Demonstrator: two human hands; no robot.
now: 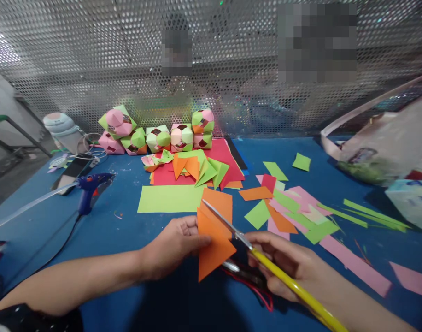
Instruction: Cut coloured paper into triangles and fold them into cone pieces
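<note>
My left hand (174, 246) pinches a folded orange paper (213, 249) between thumb and fingers, its pointed corners facing down and right. In my right hand (283, 263) are scissors with a yellow handle (290, 283); their metal blades (225, 221) point up and left, across the orange paper. Behind it lies an orange sheet (219, 205), overlapping the right end of a long green strip (169, 198). Below my right hand, a second tool with red handles (264, 297) lies partly hidden on the blue table (107, 240).
Folded paper balls (158, 138) line the back beside a bottle (62, 131). A blue glue gun (90, 189) with its cord lies at left. Red sheets (231, 159) with folded pieces are centre back. Paper scraps (283, 207) spread right, near a plastic bag (387, 143).
</note>
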